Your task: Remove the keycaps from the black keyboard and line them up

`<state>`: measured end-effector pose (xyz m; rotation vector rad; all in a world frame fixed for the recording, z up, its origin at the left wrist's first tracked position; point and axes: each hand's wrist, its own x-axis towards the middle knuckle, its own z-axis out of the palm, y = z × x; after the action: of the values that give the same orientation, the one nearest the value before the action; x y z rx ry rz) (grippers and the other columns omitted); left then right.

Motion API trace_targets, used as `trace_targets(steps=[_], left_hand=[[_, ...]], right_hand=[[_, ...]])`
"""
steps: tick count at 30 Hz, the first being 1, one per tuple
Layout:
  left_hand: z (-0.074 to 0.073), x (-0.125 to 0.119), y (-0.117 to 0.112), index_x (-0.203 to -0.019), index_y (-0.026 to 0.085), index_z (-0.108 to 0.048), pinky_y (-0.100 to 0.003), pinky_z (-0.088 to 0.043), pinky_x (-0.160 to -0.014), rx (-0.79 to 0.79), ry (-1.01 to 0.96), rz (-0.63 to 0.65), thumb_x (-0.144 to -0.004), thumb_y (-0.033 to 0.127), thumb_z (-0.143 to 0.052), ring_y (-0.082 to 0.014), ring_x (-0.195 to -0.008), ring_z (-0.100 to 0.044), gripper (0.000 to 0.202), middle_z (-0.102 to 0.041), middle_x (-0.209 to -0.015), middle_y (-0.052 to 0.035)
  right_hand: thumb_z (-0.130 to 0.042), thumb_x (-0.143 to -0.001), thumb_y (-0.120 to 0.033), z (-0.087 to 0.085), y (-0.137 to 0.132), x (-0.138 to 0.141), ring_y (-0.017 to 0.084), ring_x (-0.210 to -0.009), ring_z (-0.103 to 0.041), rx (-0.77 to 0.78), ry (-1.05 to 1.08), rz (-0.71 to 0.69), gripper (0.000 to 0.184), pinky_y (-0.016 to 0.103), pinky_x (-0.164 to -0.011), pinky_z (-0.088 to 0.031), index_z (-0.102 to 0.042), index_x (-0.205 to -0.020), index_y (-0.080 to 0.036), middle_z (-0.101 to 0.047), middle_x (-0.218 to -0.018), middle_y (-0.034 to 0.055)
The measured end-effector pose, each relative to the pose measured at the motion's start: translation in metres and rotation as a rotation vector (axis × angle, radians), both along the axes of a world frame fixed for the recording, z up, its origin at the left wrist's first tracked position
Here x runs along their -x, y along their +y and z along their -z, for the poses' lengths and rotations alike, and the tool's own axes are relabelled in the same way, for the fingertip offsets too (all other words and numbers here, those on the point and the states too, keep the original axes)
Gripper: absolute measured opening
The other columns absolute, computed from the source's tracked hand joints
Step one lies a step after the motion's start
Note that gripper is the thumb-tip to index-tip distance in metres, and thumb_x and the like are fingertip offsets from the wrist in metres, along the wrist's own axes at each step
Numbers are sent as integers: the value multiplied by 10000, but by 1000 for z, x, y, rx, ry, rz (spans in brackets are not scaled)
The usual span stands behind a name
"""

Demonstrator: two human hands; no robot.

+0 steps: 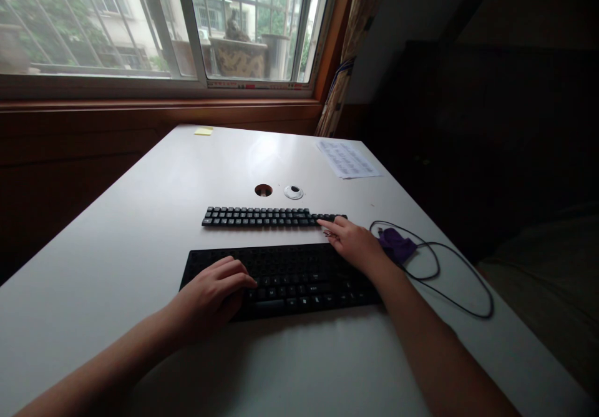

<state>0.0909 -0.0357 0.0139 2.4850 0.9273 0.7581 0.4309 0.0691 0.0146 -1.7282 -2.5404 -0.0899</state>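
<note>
From my remote seat I see the black keyboard (299,279) lying flat on the white table (140,236), close to the near edge and roughly centred. Its upper rows look stripped to a bare grid of sockets, while the lower rows carry keycaps. The left hand (213,295) rests palm down on the keyboard's left end, its fingers (236,273) loosely curled and close together, gripping nothing. The right hand (353,242) reaches over the keyboard's far right corner. Its fingertips (327,223) are stretched out and bunched, touching the right end of a strip of keycaps (262,216) laid out just beyond the keyboard. I cannot tell whether they pinch a cap.

Just right of that hand lies a purple cloth (397,244) inside the loops of a black cable (463,308). Beyond the strip, a round hole (263,190) opens in the tabletop with its grommet cap (293,191) beside it. What sits in the hole is unclear. Farther back are a printed sheet (347,158) and a yellow sticky note (203,131).
</note>
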Motion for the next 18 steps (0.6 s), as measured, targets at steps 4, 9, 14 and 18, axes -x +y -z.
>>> trace_targets(steps=[4, 9, 14, 18], left_hand=[[1, 0, -1, -1074, 179, -627, -337, -486, -720, 8, 4, -3, -842, 17, -461, -201, -843, -545, 328, -615, -945, -87], [1, 0, 0, -1068, 181, -630, -330, -494, -711, 2, 2, 2, -845, 25, -463, -197, -834, -551, 319, -619, -939, -87], [0, -1, 1, -1065, 184, -637, -313, -498, -700, -8, -14, 0, -876, 50, -457, -191, -820, -564, 293, -628, -924, -84], [-4, -3, -1, -1064, 183, -637, -320, -499, -714, -5, -5, -15, -893, 58, -452, -193, -831, -558, 282, -629, -927, -82]], right_hand=[[-478, -921, -249, 2, -1, -2, 186, -852, -637, -26, 107, -14, 446, 272, -690, -458, -536, -1354, -334, -634, -1083, 29], [-443, -960, -323, -8, -3, -11, 203, -906, -618, -81, 441, -66, 282, 304, -827, -467, -650, -1130, -232, -642, -1007, 60], [-365, -976, -490, -26, -8, -26, 187, -719, -578, 40, 798, 72, 408, 301, -706, -470, -569, -753, -216, -582, -716, 21], [-287, -985, -504, -37, -16, -31, 173, -729, -556, 199, 1051, 60, 428, 291, -711, -476, -440, -698, -226, -561, -758, 16]])
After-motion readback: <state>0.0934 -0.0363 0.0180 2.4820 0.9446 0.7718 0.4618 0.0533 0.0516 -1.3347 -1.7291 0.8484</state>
